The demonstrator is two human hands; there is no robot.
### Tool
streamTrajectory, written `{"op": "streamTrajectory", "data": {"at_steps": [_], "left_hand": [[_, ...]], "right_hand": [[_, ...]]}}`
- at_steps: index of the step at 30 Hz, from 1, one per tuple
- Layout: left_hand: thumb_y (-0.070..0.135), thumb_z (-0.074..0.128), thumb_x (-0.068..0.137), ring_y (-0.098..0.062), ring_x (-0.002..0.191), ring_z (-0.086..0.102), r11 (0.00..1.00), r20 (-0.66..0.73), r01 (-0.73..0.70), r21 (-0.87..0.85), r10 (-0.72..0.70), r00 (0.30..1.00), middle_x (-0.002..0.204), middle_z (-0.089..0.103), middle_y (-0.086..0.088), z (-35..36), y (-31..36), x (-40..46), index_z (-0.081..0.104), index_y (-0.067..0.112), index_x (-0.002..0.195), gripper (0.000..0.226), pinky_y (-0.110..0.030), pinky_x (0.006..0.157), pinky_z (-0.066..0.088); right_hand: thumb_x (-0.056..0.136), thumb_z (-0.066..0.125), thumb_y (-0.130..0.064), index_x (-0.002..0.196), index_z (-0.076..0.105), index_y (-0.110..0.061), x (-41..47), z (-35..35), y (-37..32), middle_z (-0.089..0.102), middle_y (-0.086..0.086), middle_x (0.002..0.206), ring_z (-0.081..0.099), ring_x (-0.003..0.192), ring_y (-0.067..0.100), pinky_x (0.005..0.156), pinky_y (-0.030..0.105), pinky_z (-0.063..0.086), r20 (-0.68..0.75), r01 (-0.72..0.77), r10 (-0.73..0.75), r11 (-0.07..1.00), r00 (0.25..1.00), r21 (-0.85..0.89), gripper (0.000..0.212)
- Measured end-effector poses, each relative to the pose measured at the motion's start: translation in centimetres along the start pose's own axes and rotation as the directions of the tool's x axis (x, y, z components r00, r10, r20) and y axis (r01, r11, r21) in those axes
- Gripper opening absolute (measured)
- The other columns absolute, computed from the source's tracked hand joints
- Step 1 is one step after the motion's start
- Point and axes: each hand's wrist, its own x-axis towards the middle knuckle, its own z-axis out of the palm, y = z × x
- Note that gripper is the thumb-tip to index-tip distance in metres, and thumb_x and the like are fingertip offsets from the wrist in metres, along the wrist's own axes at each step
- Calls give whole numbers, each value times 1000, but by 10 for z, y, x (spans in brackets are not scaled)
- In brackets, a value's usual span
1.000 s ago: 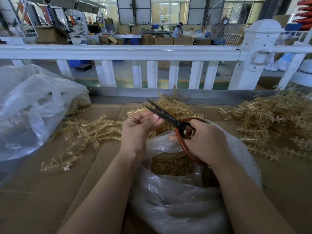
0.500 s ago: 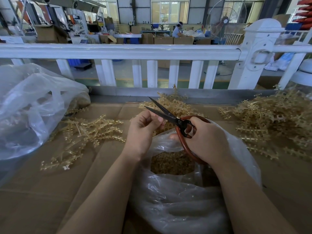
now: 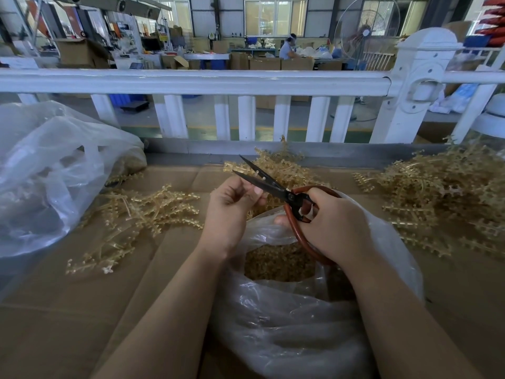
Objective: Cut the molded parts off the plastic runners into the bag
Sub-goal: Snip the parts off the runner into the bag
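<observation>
My right hand (image 3: 332,222) grips black scissors (image 3: 262,180) by their reddish-brown loop handles; the blades stand apart, pointing up and left. My left hand (image 3: 232,206) has its fingers curled right beside the blades, pinching something small that I cannot make out. Both hands hover over a clear plastic bag (image 3: 287,324) whose open mouth shows a heap of small amber cut parts (image 3: 276,262). Amber plastic runners lie in a pile on the left (image 3: 139,212), another behind the hands (image 3: 284,168) and a big heap on the right (image 3: 442,195).
Flat brown cardboard (image 3: 68,310) covers the work surface. A large crumpled clear bag (image 3: 46,170) sits at the left. A white fence rail (image 3: 191,80) runs across behind the table, with a factory floor and a seated person beyond it.
The scissor blades have opened wider and tipped a little more upright. My left hand has shifted slightly right and up against the blades. The bag and runner piles stay put.
</observation>
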Motion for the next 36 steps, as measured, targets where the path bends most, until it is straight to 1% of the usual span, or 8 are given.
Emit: {"op": "streamTrajectory", "data": {"at_steps": [11,14,16,19,21,28,33,36], "left_hand": [[-6,56,94,-11,69,58,996,18,41,-77,-40,999,71,62,1,-1,0,1,57,-3,88,7,-23,73,50],[-4,63,87,-13,69,58,964,7,113,-242,-115,993,72,61,-3,0,3,2,58,4,81,11,-25,71,50],[3,62,81,-16,68,57,923,9,156,-352,-163,987,70,61,-5,-2,5,3,61,4,81,1,-26,70,50],[10,63,84,-15,69,57,877,48,206,-435,-206,977,74,64,-5,-7,6,2,65,4,85,6,-27,71,49],[13,63,85,-13,70,57,861,77,229,-454,-218,973,78,65,-4,-8,6,2,66,3,90,12,-26,71,50],[26,62,89,-13,70,64,793,110,300,-530,-286,952,77,69,-2,-11,10,1,71,11,86,18,-24,70,56],[20,67,82,-12,68,66,793,94,308,-526,-305,948,77,72,-4,-12,9,3,74,10,85,13,-23,67,57],[20,68,80,-11,66,66,824,41,273,-496,-291,956,75,73,-3,-11,9,4,71,7,83,13,-23,66,56]], "right_hand": [[69,46,-93,89,64,-33,0,3,2,52,-25,72,46,63,-10,58,4,27,-4,-1,1,1000,1000,-6,66],[68,43,-95,89,65,-32,0,4,2,54,-24,72,45,63,-11,58,4,26,-21,4,-4,1000,1000,-10,70],[68,42,-95,89,65,-33,1,4,1,54,-23,71,45,63,-13,57,4,26,-22,12,-12,1000,1000,-12,69],[69,37,-97,89,66,-33,1,5,1,55,-23,71,46,62,-10,59,4,27,-30,25,-25,1000,999,-11,73],[67,34,-98,90,67,-33,1,5,1,54,-24,71,48,63,-5,60,4,29,-46,24,-23,1000,999,12,77],[69,31,-99,87,68,-29,0,5,1,61,-19,72,52,64,-2,59,3,30,-47,44,-43,999,998,2,81],[68,26,-100,82,64,-30,1,4,0,57,-21,67,51,61,-7,56,5,29,-45,37,-37,999,998,3,81],[68,25,-100,88,68,-29,1,4,0,60,-19,72,53,63,-3,59,4,30,-32,36,-36,999,999,8,86]]}}
